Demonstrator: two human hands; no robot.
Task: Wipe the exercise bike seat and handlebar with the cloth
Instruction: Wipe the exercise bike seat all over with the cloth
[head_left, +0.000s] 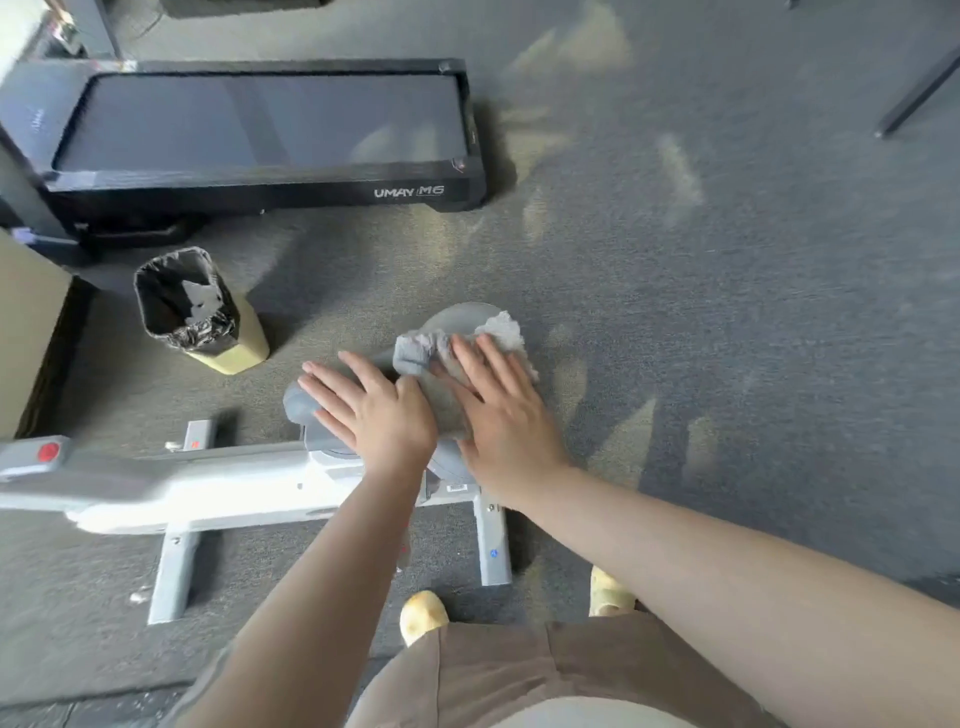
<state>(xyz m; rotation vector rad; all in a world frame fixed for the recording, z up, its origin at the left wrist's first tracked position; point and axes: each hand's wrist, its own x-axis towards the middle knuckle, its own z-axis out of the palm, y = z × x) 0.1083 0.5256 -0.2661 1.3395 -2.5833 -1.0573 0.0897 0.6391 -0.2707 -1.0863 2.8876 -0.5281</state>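
Both hands lie flat and open on the bike: the right hand (498, 410) presses the cloth (457, 358) onto the grey seat (306, 405), gripping nothing, while the left hand (371, 402) steadies the seat's narrow end. Cloth bunches just beyond the right fingertips (toward the broad end), so the next stroke likely runs along the seat's length. Handlebar is not identifiable.
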